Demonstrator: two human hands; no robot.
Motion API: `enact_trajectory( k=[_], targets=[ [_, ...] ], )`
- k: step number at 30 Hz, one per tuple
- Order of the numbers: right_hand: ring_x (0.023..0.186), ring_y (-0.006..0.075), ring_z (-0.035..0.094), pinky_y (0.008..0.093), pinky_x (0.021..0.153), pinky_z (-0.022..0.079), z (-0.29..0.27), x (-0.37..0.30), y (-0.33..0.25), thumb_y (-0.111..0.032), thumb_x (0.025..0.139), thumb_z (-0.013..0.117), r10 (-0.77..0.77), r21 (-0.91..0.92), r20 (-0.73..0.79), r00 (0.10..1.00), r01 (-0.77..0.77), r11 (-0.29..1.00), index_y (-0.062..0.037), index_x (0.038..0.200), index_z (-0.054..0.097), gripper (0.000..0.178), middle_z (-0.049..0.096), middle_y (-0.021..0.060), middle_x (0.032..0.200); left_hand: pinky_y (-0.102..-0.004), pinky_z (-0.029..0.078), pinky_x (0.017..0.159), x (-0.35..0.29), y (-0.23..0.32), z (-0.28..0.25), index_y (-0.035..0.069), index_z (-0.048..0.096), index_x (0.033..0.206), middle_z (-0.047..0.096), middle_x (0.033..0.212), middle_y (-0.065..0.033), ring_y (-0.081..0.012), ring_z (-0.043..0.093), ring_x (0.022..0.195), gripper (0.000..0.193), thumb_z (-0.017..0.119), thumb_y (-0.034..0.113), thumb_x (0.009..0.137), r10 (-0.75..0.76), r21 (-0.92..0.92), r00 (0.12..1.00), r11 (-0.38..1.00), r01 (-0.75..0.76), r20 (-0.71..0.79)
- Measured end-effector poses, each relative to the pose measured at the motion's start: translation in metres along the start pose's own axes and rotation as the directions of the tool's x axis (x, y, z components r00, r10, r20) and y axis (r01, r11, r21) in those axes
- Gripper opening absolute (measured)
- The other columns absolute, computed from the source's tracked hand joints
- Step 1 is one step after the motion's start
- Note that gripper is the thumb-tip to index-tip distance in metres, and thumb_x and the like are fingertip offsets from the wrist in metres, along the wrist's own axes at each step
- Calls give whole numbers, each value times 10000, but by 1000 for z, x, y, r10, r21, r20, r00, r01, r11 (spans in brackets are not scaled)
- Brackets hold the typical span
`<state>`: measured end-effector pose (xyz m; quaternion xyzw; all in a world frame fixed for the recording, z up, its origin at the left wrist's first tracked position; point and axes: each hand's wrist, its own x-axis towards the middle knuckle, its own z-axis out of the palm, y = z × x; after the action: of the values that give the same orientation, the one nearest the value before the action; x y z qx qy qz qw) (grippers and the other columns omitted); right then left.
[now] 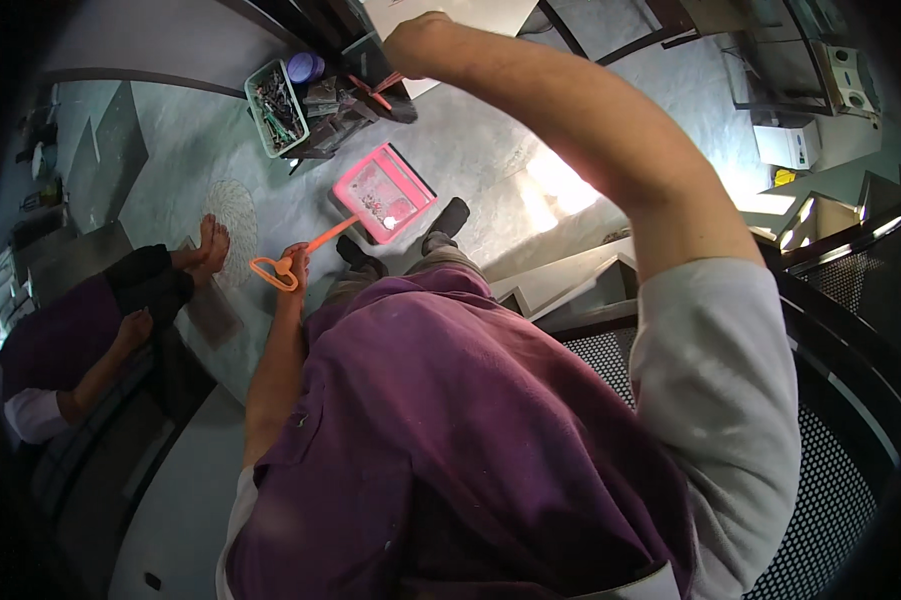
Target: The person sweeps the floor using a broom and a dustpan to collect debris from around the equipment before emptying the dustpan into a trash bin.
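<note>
My left hand (292, 268) is closed around the orange handle (322, 238) of a pink dustpan (342, 188). The pan lies low in front of my feet, with grey bits and a whitish scrap of debris (389, 222) in it. My right arm reaches far forward. At its end my right hand (418, 48) is curled beside the edge of a white tabletop (505, 14). Its fingers are mostly hidden behind the back of the hand. Just below it show thin reddish-orange parts (378, 92) of something I cannot make out.
A green-rimmed bin (253, 110) full of small odds and ends stands ahead left, next to a purple round container (305, 68). Another person (90, 325) sits at left, bare feet on a round woven mat (232, 215). A black perforated chair (820, 470) is at my right.
</note>
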<state>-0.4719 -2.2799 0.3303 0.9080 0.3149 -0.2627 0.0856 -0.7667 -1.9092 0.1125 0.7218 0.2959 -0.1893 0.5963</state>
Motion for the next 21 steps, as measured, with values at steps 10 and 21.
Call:
enact_trajectory(
  k=[10, 21],
  targets=[
    [849, 306, 648, 438, 711, 510, 14, -157, 48, -168, 715, 633, 288, -16, 233, 929, -292, 956, -79, 872, 688, 189, 667, 142, 896, -212, 340, 584, -10, -5, 6, 59, 590, 1007, 510, 791, 41, -51, 394, 651, 230, 519, 243, 888, 66, 17, 998, 998, -66, 14],
    [879, 289, 636, 379, 736, 492, -54, -310, 112, -295, 803, 621, 684, -46, 269, 678, -700, 713, -99, 994, 684, 281, 667, 131, 940, -242, 408, 746, -7, 39, 30, -6, 572, 1056, 563, 916, -59, -131, 506, 826, 334, 503, 275, 889, 157, 100, 987, 983, -154, -24]
  ],
)
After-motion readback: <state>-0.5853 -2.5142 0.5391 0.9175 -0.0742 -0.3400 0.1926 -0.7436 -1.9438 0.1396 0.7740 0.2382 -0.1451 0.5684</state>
